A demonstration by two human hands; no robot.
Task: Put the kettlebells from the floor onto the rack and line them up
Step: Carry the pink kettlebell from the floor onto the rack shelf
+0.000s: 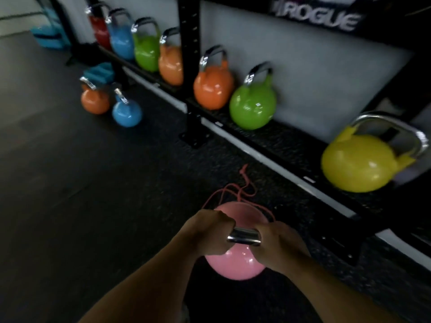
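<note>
Both hands' grip seems closed round pink kettlebell [235, 264] handle [243, 236]

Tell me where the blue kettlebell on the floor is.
In the head view it is at upper left: the blue kettlebell sits on the dark floor just right of an orange kettlebell, in front of the rack.

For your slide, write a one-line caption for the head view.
Both hands, left hand and right hand, grip the pink kettlebell by its handle near the rack.
</note>
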